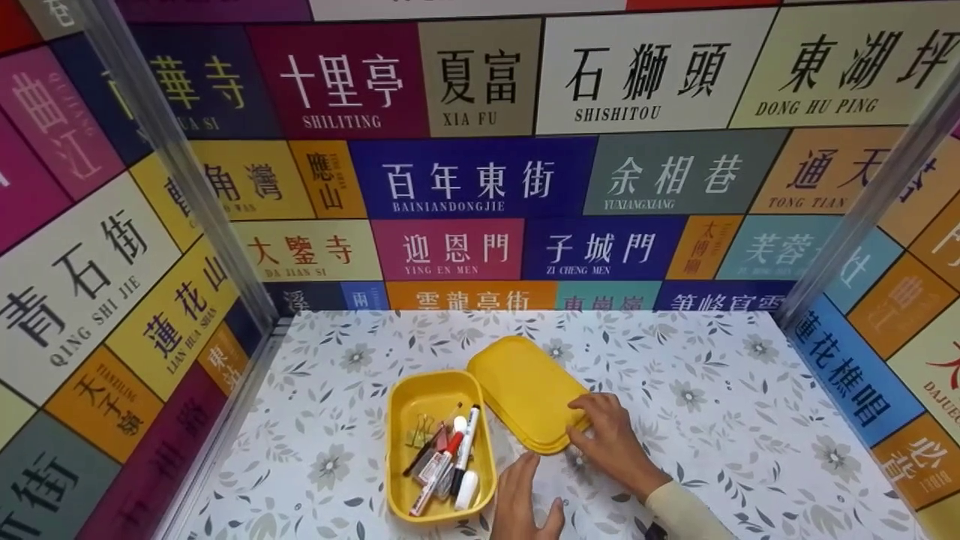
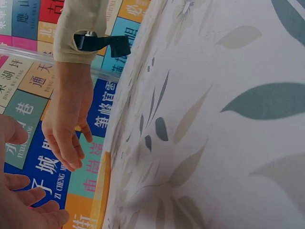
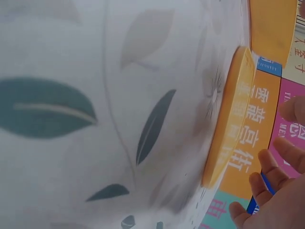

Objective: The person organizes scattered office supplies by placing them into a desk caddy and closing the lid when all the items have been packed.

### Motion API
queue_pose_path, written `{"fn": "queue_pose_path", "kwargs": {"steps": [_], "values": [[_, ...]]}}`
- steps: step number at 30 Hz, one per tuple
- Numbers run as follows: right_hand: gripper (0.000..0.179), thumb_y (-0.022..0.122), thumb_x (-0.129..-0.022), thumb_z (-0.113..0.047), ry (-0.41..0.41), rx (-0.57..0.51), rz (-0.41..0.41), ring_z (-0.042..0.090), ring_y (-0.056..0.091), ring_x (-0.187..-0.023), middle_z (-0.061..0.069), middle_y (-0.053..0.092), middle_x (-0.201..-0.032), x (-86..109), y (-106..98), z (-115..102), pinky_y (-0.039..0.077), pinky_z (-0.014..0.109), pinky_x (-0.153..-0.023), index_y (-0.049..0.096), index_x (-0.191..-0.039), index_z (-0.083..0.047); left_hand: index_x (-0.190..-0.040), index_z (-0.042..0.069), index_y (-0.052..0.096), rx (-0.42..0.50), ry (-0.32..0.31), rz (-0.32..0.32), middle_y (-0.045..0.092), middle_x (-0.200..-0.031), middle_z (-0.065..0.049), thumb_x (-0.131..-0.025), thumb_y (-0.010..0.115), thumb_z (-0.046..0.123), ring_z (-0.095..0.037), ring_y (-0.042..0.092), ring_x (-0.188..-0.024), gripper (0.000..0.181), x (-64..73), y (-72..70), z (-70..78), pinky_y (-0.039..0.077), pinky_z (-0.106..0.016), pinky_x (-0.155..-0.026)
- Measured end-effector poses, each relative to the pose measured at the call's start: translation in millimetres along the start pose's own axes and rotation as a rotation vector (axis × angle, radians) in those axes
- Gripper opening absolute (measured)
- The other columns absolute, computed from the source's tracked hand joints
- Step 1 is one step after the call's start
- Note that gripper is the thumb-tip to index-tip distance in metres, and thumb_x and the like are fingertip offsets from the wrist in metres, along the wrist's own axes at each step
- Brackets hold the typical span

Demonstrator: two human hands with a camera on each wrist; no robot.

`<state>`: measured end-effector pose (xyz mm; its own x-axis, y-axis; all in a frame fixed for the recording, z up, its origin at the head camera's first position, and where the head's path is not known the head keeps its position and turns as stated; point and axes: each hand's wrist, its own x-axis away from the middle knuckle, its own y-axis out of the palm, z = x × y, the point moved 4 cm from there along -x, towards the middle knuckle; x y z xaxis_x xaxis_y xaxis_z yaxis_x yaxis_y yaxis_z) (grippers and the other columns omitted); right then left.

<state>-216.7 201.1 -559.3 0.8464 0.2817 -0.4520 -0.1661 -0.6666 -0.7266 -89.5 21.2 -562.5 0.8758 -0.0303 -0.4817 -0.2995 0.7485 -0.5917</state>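
Note:
A yellow plastic box (image 1: 391,457) stands uncovered on the table. Inside lie a red-capped marker (image 1: 453,442), a white marker with black ends (image 1: 469,439), a white rounded piece (image 1: 466,490), wire clips (image 1: 421,432) and other small stationery, partly overlapping. Its yellow lid (image 1: 525,390) lies flat to the right, one corner close to the box. Over the lid's right edge hovers my right hand (image 1: 611,435), fingers loosely bent; the right wrist view shows them apart from the lid (image 3: 228,124). My left hand (image 1: 517,502), fingers spread and holding nothing, is beside the box's near right corner.
A white cloth (image 1: 690,397) with grey flowers and leaves covers the table. Walls of coloured panels with Chinese lettering (image 1: 472,180) rise behind and at both sides. Transparent corner strips (image 1: 862,225) run up where the walls meet. A dark strap (image 2: 102,43) sits at the right wrist.

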Motion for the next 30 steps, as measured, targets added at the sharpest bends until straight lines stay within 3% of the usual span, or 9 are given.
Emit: {"fn": "queue_pose_path", "kwargs": {"steps": [5, 11, 14, 20, 30], "values": [[0.035, 0.084, -0.081, -0.012, 0.038, 0.006, -0.007, 0.026, 0.053, -0.109, 0.007, 0.064, -0.113, 3.0, -0.4, 10.2, 0.050, 0.048, -0.090, 0.069, -0.112, -0.007, -0.141, 0.006, 0.054, 0.059, -0.235, -0.164, 0.053, -0.142, -0.008, -0.084, 0.078, 0.024, -0.025, 0.050, -0.127, 0.065, -3.3, 14.7, -3.2, 0.052, -0.045, -0.103], [0.036, 0.083, -0.081, -0.012, 0.061, 0.018, 0.002, 0.030, 0.053, -0.107, 0.010, 0.064, -0.110, 2.2, 0.0, 22.2, 0.047, 0.051, -0.092, 0.069, -0.112, -0.003, -0.142, 0.005, 0.053, 0.108, -0.444, -0.302, 0.048, -0.146, -0.012, -0.085, 0.076, 0.025, -0.030, 0.044, -0.134, 0.064, -10.4, 27.2, -8.2, 0.046, -0.053, -0.110], [0.036, 0.082, -0.081, -0.012, 0.078, 0.026, 0.006, 0.030, 0.053, -0.107, 0.010, 0.064, -0.110, 1.2, -0.1, 27.6, 0.046, 0.051, -0.092, 0.069, -0.113, -0.003, -0.142, 0.003, 0.052, 0.095, -0.466, -0.327, 0.047, -0.146, -0.015, -0.086, 0.076, 0.024, -0.033, 0.042, -0.135, 0.064, -11.8, 30.9, -10.8, 0.044, -0.055, -0.110], [0.037, 0.080, -0.084, -0.014, 0.112, 0.008, -0.019, 0.032, 0.050, -0.111, 0.011, 0.062, -0.116, -1.0, -1.1, 32.5, 0.044, 0.050, -0.096, 0.069, -0.117, -0.002, -0.139, -0.002, 0.053, 0.014, -0.396, -0.270, 0.047, -0.143, -0.019, -0.086, 0.073, 0.020, -0.036, 0.043, -0.134, 0.060, -13.1, 32.4, -13.9, 0.043, -0.054, -0.110], [0.044, 0.080, -0.085, -0.016, 0.206, 0.014, -0.048, 0.031, 0.050, -0.112, 0.014, 0.059, -0.121, -10.1, 3.2, 41.3, 0.048, 0.050, -0.095, 0.066, -0.124, 0.001, -0.134, 0.000, 0.057, -0.047, -0.477, -0.243, 0.051, -0.140, -0.017, -0.084, 0.073, 0.022, -0.034, 0.043, -0.132, 0.057, -29.2, 40.7, -20.0, 0.041, -0.053, -0.112]]}}
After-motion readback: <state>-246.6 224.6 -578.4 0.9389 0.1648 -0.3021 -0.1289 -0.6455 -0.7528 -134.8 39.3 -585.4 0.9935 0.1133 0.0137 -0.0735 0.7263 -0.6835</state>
